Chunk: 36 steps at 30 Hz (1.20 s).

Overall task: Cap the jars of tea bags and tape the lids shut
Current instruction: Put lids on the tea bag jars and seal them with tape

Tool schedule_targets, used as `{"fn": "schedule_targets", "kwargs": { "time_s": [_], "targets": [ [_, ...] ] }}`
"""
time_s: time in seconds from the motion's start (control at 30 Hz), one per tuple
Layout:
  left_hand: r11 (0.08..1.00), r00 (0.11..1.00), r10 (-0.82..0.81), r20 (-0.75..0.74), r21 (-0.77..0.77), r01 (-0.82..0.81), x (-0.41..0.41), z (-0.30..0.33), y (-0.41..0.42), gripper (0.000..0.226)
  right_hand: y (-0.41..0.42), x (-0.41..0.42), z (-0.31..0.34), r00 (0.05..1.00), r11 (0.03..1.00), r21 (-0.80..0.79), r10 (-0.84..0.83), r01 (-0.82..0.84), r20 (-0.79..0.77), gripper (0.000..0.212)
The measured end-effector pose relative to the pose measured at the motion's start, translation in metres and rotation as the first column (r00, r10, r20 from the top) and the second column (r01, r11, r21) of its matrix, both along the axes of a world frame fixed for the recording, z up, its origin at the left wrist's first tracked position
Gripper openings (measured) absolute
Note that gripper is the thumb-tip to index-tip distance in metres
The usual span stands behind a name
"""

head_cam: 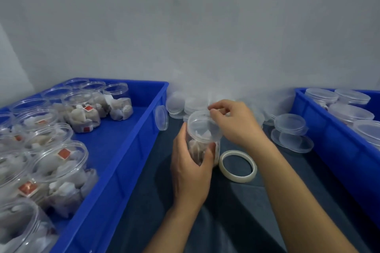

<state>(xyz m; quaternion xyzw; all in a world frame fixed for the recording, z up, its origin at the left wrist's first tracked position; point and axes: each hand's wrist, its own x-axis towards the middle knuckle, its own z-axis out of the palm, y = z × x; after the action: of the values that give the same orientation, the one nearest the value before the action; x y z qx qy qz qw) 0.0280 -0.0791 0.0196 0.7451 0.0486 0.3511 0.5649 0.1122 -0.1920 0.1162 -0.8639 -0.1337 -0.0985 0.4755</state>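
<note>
The left hand (190, 167) wraps its fingers and thumb around the body of a clear round plastic jar of tea bags (203, 139), holding it upright just above the dark grey cloth-covered tabletop (236, 211), midway between the two crates. A clear round plastic lid (202, 124) sits on the jar's mouth. The right hand (236, 123) reaches over the lid's far rim with thumb and forefinger pinched together; whether a strip of tape lies between them cannot be told.

A ring-shaped roll of translucent tape (237, 165) lies flat on the cloth just beside the jar, on its right. Along the tabletop's far edge, against the grey wall (185, 26), loose clear lids (292, 131) lie scattered and stacked, one leaning on the left crate's wall.

A large blue plastic crate (115, 162) on the left edge carries rows of open clear jars filled with tea bags (80, 113), some showing red tags. A second blue plastic crate (329, 139) at the right edge holds capped clear jars (349, 112).
</note>
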Motion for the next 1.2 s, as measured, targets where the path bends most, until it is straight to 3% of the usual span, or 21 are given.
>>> {"fn": "schedule_targets", "kwargs": {
  "time_s": [0.17,0.47,0.57,0.73,0.93,1.1,1.2],
  "targets": [
    [1.000,1.000,-0.010,0.003,-0.018,0.010,0.001,-0.002,0.002,0.070,-0.008,-0.009,0.006,0.986,0.961,-0.272,0.086,-0.043,0.146,0.025],
    [1.000,0.999,-0.024,-0.024,-0.011,0.023,0.000,-0.001,0.000,0.067,-0.018,-0.034,0.025,0.952,0.842,-0.495,0.294,-0.213,0.090,0.081],
    [0.999,0.998,-0.046,-0.043,-0.010,0.045,-0.002,0.000,-0.001,0.069,-0.013,-0.035,0.022,0.944,0.795,-0.565,0.320,-0.220,0.082,0.077],
    [0.995,0.984,-0.091,-0.151,0.022,0.096,0.003,-0.004,0.000,0.095,-0.011,-0.030,0.016,0.940,0.797,-0.560,0.330,-0.228,0.088,0.060],
    [0.998,0.983,-0.058,-0.172,0.009,0.060,0.005,-0.006,0.002,0.062,-0.014,-0.025,0.014,0.933,0.813,-0.518,0.352,-0.267,0.071,0.057],
    [0.999,0.994,0.022,-0.105,0.040,-0.018,-0.005,0.000,0.000,0.093,-0.025,-0.022,0.016,0.930,0.871,-0.371,0.365,-0.322,0.049,0.049],
    [1.000,0.998,0.024,-0.059,0.003,-0.024,-0.011,0.004,-0.003,0.095,-0.034,-0.020,0.022,0.926,0.884,-0.309,0.376,-0.352,0.021,0.046]
  ]
}}
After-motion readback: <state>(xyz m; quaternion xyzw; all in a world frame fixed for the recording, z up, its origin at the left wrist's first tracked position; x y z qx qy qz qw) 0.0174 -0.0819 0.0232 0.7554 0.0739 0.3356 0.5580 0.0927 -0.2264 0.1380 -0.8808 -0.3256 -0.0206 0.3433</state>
